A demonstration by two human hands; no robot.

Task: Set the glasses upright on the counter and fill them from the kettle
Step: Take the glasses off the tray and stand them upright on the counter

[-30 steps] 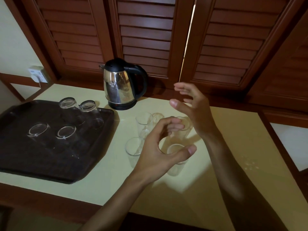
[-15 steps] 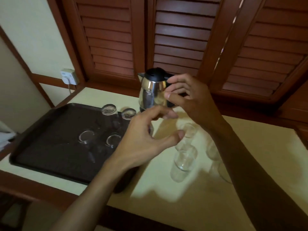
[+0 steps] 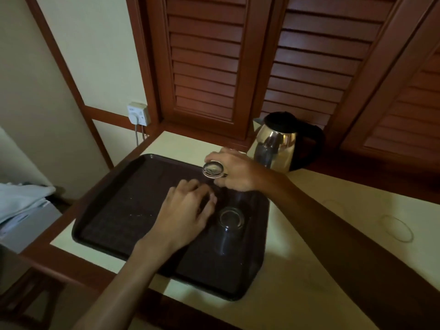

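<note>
Broadly, the step in hand looks like fetching inverted glasses off the tray, with filling not yet begun. The pale worktop carries a dark tray at its left end, and the kettle, steel-bodied with a black lid and handle, stands upright just beyond the tray's far right corner, untouched. On the worktop to the right, a faint clear rim shows what seems to be an upright glass; it is too dim to tell more.

The right hand is at the tray's far edge, its fingers wrapped around a glass held with its thick base towards the camera. The left hand lies low over the tray's middle with fingers curled together; whether they hold anything I cannot tell. Just beside it a second glass stands mouth-down on the tray, clear and hard to see against the dark surface.

Next, I judge, the held glass must be turned mouth-up and set on the worktop clear of the tray.
</note>
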